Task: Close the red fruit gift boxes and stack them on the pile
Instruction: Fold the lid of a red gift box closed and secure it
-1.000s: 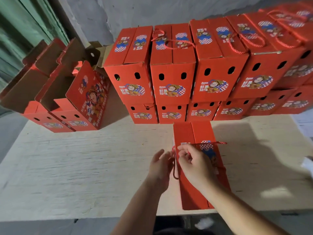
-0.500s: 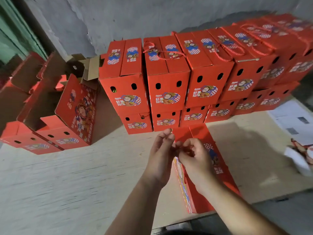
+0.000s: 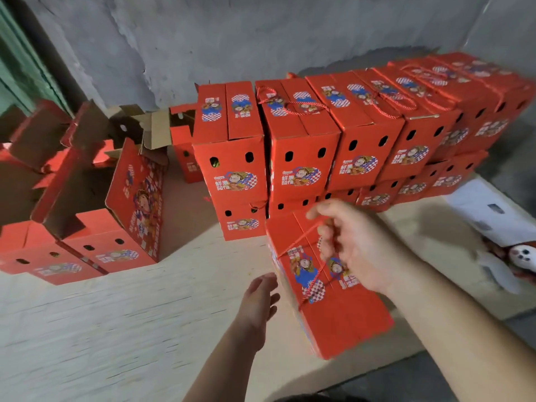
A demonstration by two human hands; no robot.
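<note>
1. One closed box (image 3: 327, 288) tilted at the board's (image 3: 116, 329) near edge, just before the pile (image 3: 333, 146).
2. Right hand (image 3: 356, 245) over it, fingers curled on its cord (image 3: 301, 242).
3. Left hand (image 3: 259, 297) beside box, fingers straight, together, holding nothing.
4. Open boxes (image 3: 87, 227) far left.

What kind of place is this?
Probably a fruit packing or storage room: a two-tier pile of closed red gift boxes, open boxes waiting on a plywood table, bare concrete wall.

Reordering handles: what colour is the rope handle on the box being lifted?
Red twisted rope handle, clearest in the head view.
</note>
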